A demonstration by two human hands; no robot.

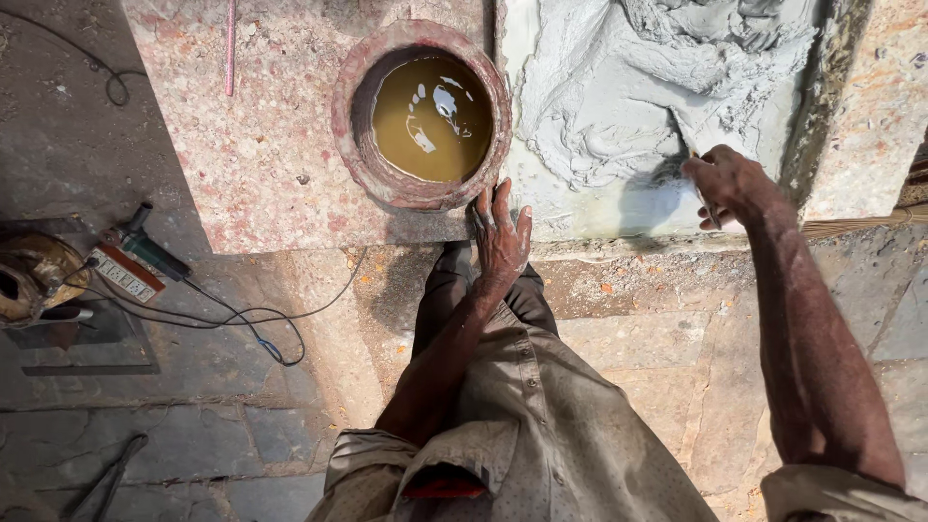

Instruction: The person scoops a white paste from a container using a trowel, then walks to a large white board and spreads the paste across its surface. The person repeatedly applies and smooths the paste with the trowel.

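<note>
The left hand (502, 232) lay flat with its fingers spread wide, pressed on the near edge of a pink speckled stone slab (261, 145), holding nothing. Its fingertips rested just beside the rim of a round reddish clay pot (421, 114), which stood on that slab and was filled with murky brown water. To the right of the pot, touching the slab's edge, lay a bed of wet grey mortar (619, 97), heaped and ridged toward the far side and smoothed flat near the person.

The right hand (727, 184) hovered over the near right part of the mortar, its fingers curled narrowly around a thin tool whose handle barely showed; what kind of tool it was could not be told. The hand cast a dark shadow on the smooth grey surface.

On the stone floor to the left, well apart from both hands, lay a power tool (39, 275) with a black cable (242, 319) looping across the paving. The person's grey trousers and beige shirt filled the lower middle.
</note>
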